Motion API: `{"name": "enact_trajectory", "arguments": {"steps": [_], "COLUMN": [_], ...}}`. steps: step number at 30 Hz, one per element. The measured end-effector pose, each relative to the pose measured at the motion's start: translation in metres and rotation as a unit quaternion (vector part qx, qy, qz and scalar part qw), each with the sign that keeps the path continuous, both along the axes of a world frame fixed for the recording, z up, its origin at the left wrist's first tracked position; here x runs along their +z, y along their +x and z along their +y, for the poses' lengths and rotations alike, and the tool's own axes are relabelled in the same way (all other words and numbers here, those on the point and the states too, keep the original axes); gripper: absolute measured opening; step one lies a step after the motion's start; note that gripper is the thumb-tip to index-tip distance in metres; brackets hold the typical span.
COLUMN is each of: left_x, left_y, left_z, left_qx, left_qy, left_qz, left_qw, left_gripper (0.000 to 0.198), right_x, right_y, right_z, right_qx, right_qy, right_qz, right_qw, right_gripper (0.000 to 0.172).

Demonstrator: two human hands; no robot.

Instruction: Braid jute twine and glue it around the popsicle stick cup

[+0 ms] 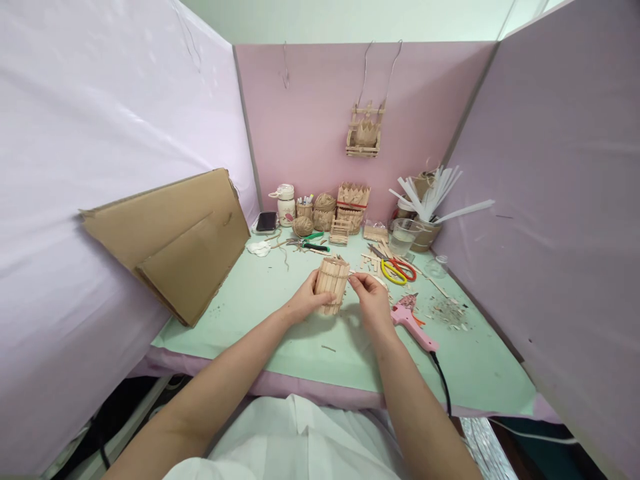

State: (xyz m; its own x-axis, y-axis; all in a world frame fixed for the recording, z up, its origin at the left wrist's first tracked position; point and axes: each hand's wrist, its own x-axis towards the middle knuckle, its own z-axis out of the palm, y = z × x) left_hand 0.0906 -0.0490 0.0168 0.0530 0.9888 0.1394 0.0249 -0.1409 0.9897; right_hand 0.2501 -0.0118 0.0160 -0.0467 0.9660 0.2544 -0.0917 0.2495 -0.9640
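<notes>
My left hand (306, 301) is wrapped round a small cup made of wooden sticks (332, 285), held above the green tabletop. A thin cord circles the cup near its upper part. At the cup's right side, my right hand (369, 293) pinches something too small to make out, perhaps the cord's end. Just right of that hand, a pink glue gun (414, 325) lies on the table. Scissors with yellow handles (394, 272) and scissors with red handles (406, 268) lie beyond it, beside scattered wooden pieces.
Folded cardboard (193, 243) leans at the left. Along the back stand a white bottle (286, 205), twine balls (303, 227), stick-built holders (353, 203) and white glue sticks (434, 193). Green-handled pliers (316, 247) lie nearer. A stick-built swing (364, 137) hangs on the pink wall.
</notes>
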Motion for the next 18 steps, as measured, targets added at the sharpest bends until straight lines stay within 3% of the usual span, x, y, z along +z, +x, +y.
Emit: {"name": "enact_trajectory", "arguments": {"steps": [8, 13, 18], "left_x": [-0.0009, 0.0005, 0.0003], "left_y": [-0.0054, -0.0054, -0.0053], "left_z": [0.0003, -0.0001, 0.0017], "left_qx": [-0.067, -0.073, -0.066], "left_qy": [-0.062, -0.071, -0.058], "left_qz": [-0.084, -0.097, -0.084], "left_qw": [0.992, 0.990, 0.993], "left_gripper": [0.066, 0.068, 0.061], "right_x": [-0.0010, -0.0074, 0.0002], "right_y": [0.0026, 0.0008, -0.0006], "right_z": [0.0022, 0.0055, -0.0009], "right_qx": [0.066, 0.096, 0.087], "right_qy": [-0.058, -0.066, -0.073], "right_qz": [0.011, 0.030, 0.056], "right_qw": [0.996, 0.993, 0.992], "right_gripper": [0.031, 0.032, 0.030]}}
